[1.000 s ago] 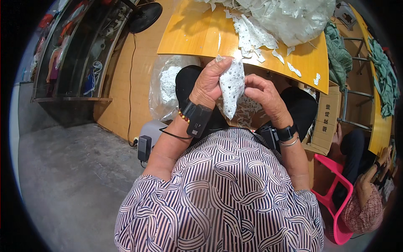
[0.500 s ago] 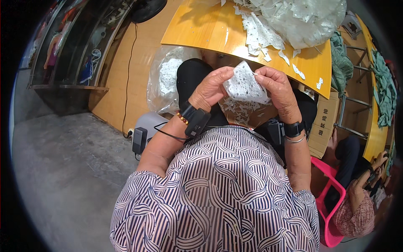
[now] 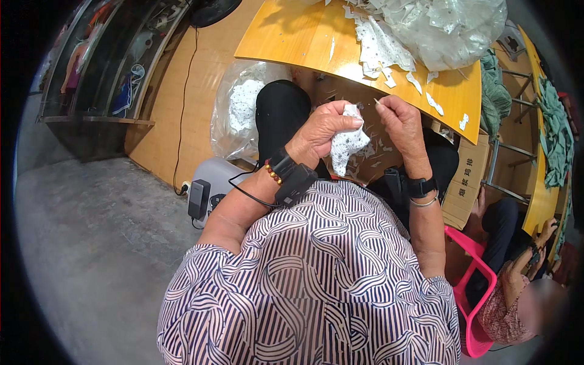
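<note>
A white piece of soft sheet with grey spots [image 3: 350, 145], likely cloth, hangs bunched from my left hand [image 3: 319, 129], pinched between thumb and fingers. To its right, apart from it, my right hand [image 3: 403, 120] is closed with thumb and forefinger together. A tiny pale sliver [image 3: 377, 102] sticks out of that pinch. Below both hands, between my knees, several small white scraps [image 3: 378, 159] lie scattered on a brown surface. More spotted offcuts [image 3: 380, 45] are heaped at the edge of the yellow table [image 3: 292, 36] ahead.
A clear plastic bag [image 3: 444, 30] sits on the table. Left of my knee stands another bag of spotted pieces [image 3: 246, 103]. A grey case [image 3: 210, 176] is by my left arm. To the right are a cardboard box [image 3: 467, 176], a pink chair [image 3: 477, 316] and a seated person [image 3: 508, 304].
The spotted piece was stretched between both hands; now it hangs crumpled from my left hand only. My right hand has moved away from it, pinching a small sliver.
</note>
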The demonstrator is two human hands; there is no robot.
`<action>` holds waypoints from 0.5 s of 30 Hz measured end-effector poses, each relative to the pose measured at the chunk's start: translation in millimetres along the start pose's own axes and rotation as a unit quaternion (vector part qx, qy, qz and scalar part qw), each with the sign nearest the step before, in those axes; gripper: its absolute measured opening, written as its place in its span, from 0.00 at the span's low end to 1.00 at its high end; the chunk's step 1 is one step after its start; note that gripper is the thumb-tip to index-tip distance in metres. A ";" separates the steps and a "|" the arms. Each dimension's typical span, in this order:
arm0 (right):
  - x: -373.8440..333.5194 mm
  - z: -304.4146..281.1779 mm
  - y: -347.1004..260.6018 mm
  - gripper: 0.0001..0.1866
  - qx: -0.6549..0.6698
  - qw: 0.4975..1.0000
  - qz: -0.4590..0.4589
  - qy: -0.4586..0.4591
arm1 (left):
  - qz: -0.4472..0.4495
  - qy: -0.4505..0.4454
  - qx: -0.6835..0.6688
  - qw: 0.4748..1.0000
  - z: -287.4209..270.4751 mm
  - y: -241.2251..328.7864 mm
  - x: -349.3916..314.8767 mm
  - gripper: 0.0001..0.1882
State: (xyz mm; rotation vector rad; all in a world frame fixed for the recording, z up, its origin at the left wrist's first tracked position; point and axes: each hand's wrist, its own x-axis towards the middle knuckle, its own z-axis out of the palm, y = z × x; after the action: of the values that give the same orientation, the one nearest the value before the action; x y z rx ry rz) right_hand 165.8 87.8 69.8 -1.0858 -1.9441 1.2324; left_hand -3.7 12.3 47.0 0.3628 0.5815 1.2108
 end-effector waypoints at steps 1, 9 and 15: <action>-0.2 -2.0 5.0 0.06 -0.012 0.999 0.007 0.030 | 0.007 -0.008 -0.007 1.000 -0.2 1.1 -0.4 0.08; -19.0 -4.5 22.1 0.24 -0.262 0.960 -0.052 -0.088 | 0.045 0.056 -0.093 0.993 -7.6 26.9 2.8 0.07; -12.4 14.2 1.3 0.16 0.283 0.932 0.094 -0.207 | 0.073 0.029 -0.109 0.991 -8.2 28.7 12.2 0.09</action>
State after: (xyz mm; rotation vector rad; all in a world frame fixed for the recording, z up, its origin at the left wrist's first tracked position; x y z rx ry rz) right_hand 160.9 71.2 62.3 -0.7543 -1.6036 2.1030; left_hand -27.8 32.7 53.7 0.1880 0.4741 1.4144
